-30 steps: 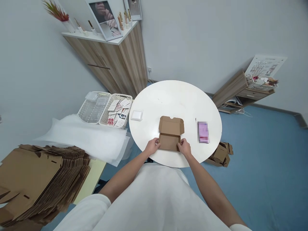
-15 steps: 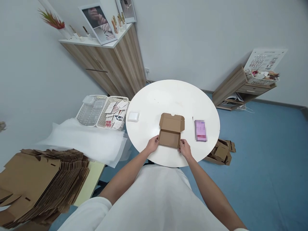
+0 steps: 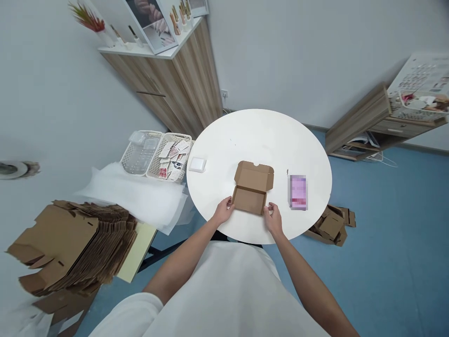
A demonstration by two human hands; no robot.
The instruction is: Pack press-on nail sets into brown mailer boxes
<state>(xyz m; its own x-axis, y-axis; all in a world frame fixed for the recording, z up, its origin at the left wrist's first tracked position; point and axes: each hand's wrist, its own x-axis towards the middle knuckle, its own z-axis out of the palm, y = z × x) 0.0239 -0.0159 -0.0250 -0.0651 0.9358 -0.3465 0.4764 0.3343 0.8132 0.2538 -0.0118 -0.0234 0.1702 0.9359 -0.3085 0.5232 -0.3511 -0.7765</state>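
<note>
An open brown cardboard box lies on the round white table, its lid folded back away from me and its inside bare. My left hand grips the box's front left corner, thumb against the edge. At the front right corner, my right hand has its thumb and fingers apart, the thumb close to the box wall; whether it touches is hard to tell. Right of the box lies a purple-pink packet, blurred by pixelation. A small stack of white square items sits near the table's left edge.
Two white baskets hold cards and clear packs, left of the round table. White foam sheets and stacked flat cardboard lie nearer. Folded cardboard is on the floor at right. Wooden cabinets stand behind.
My right hand has loosened from the box's right side, and its fingers have spread. The left hand stays at the left corner. The view has shifted slightly.
</note>
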